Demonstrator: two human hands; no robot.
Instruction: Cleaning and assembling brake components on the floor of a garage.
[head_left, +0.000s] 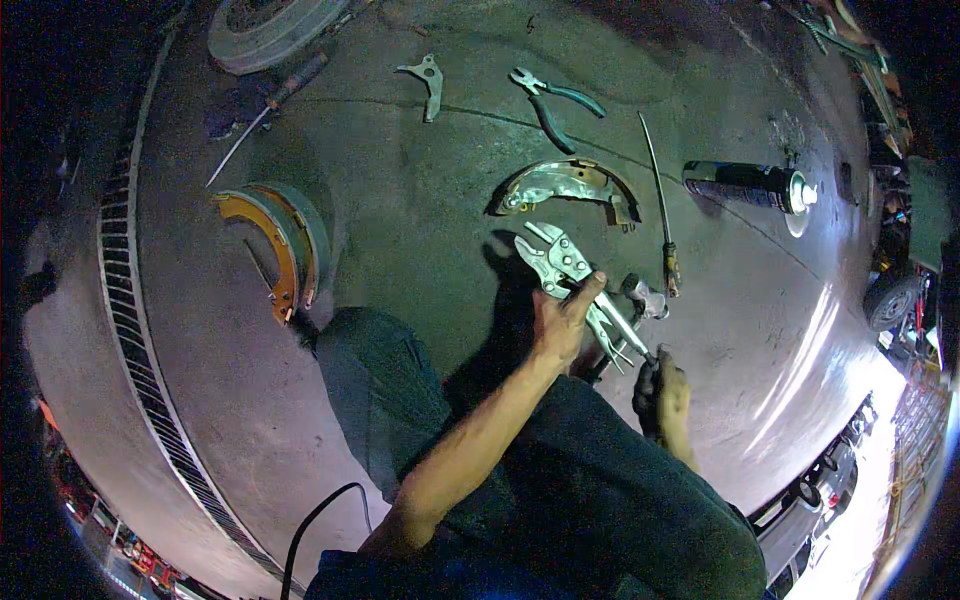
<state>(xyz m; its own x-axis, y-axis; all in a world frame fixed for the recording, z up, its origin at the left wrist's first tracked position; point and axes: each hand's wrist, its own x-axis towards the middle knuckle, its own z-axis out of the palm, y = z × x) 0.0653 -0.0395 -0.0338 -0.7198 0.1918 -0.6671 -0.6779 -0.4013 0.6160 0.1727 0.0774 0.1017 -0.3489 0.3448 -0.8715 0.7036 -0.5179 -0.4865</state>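
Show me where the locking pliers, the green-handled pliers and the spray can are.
locking pliers point(552, 258), head view, on the silver jaw end above the left hand.
green-handled pliers point(556, 103), head view, on the handles near the pivot.
spray can point(745, 184), head view, on the dark body lying on the floor.

Bare forearms, no sleeves showing; dark green trousers, a blue garment at the waist

Silver locking pliers point(560, 270), orange-rimmed brake shoe point(262, 240), green-handled pliers point(555, 100).
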